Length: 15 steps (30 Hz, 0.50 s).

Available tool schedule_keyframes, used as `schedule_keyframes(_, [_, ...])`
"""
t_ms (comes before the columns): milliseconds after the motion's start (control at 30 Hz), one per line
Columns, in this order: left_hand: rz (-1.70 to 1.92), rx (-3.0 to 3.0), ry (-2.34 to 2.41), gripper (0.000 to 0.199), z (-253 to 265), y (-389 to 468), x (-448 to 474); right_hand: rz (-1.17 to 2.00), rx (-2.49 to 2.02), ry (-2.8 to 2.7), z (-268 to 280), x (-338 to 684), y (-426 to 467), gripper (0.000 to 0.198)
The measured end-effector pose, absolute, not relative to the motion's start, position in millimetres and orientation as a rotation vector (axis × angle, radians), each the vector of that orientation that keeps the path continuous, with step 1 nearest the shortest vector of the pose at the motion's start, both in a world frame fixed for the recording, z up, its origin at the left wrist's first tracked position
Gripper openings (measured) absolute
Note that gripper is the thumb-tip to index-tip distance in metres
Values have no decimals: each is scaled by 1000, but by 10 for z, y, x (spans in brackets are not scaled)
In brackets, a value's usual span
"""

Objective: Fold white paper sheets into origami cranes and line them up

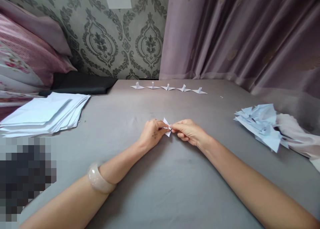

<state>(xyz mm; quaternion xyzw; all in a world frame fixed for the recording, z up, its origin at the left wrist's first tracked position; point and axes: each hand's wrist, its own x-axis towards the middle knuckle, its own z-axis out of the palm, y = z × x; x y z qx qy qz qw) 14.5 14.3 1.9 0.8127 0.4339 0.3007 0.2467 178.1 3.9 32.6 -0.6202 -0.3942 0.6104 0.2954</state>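
Between my two hands is a small white folded paper crane (168,134), its pointed wings showing above and below my fingertips. My left hand (152,133) pinches it from the left, thumb and fingers closed on the paper. From the right, my right hand (189,130) grips its other end between thumb and forefinger, the remaining fingers curled. My fingertips cover the crane's middle. Farther back stands a row of several finished-looking paper cranes (168,87), wings spread on the grey cloth.
A stack of white paper sheets (42,112) lies at the left, with a black folded item (82,82) behind it. At the right sit a pile of folded papers (262,122) and pale fabric (295,132). Purple curtains (212,32) hang along the right and back.
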Motion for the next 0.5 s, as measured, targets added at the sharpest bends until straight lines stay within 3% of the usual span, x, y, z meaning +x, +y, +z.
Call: schedule_keyframes(500, [812, 2222, 1164, 14, -25, 162, 140, 1576, -1677, -1181, 271, 1827, 61, 13])
